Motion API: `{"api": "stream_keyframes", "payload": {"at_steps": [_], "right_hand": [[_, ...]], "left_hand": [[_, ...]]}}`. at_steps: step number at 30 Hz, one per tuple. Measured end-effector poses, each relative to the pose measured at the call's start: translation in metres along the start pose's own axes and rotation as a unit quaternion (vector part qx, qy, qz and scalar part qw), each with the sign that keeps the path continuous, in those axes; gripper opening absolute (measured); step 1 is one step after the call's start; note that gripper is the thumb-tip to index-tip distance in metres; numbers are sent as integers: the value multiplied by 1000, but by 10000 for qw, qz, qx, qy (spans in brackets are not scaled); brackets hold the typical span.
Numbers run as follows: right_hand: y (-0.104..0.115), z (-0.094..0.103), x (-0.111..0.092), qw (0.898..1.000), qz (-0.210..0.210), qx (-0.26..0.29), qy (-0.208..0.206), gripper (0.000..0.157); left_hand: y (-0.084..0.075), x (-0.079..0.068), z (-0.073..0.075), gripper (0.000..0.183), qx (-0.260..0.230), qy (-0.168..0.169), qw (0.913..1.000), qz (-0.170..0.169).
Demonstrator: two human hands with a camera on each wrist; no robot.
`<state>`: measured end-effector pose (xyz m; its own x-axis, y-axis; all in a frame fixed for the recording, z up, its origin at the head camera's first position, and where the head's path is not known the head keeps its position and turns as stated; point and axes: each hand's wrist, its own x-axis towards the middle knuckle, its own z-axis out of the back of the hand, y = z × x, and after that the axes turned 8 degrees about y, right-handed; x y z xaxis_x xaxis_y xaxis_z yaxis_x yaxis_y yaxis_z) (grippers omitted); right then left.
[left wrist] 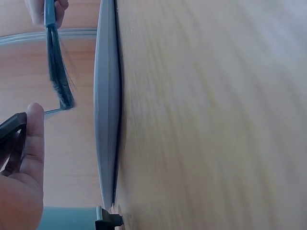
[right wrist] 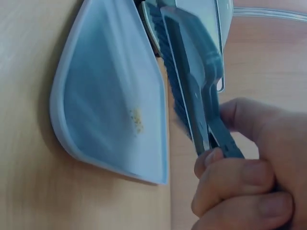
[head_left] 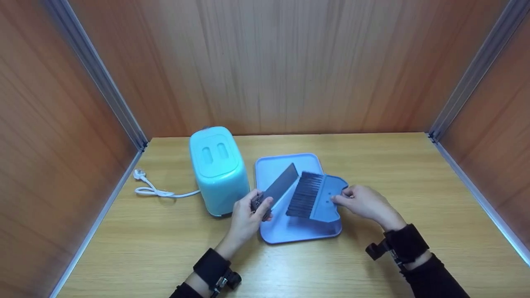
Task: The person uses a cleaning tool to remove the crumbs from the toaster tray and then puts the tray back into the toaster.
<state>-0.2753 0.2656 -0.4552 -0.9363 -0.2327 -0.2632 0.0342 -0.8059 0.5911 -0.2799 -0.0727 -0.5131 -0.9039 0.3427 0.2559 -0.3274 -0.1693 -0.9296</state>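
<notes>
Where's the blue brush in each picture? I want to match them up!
Head: the brush is right of and below the middle, in the right hand, overlapping the tray's right side.
Left wrist: the brush is at the upper left, seen edge-on.
Right wrist: the brush is right of the middle, towards the top.
Shared landmark: the tray, a thin upright strip in the left wrist view and wide in the right.

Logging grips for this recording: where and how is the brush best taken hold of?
Probably by the flat handle of the brush, pinched across its thickness from the right, as the right hand does: in the head view that end faces right, while the bristles point left over the tray.
</notes>
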Motion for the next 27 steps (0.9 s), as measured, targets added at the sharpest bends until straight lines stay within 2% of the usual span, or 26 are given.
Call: {"api": "stream_keyframes", "payload": {"at_steps": [5, 9, 12, 21, 23, 27], "right_hand": [[1, 4, -1, 9948, 158, -319, -956, 48], [4, 0, 1, 9813, 343, -512, -1821, 47], [6, -4, 2, 9699, 472, -713, -2279, 43], [5, -9, 2, 9333, 548, -1890, -3004, 39], [3, -8, 1, 9260, 524, -2022, -3146, 39], [2, -8, 1, 9188, 561, -1990, -3363, 40]], "left_hand": [[1, 0, 1, 27, -10, -40, 10000, 1], [1, 0, 1, 28, -5, -51, 10000, 18], [0, 0, 0, 29, -7, -60, 10000, 40], [-2, -1, 1, 27, 1, -109, 9999, 50], [-2, -1, 1, 27, 22, -110, 9999, 52], [-1, 0, 2, 27, 29, -97, 9999, 46]]}}
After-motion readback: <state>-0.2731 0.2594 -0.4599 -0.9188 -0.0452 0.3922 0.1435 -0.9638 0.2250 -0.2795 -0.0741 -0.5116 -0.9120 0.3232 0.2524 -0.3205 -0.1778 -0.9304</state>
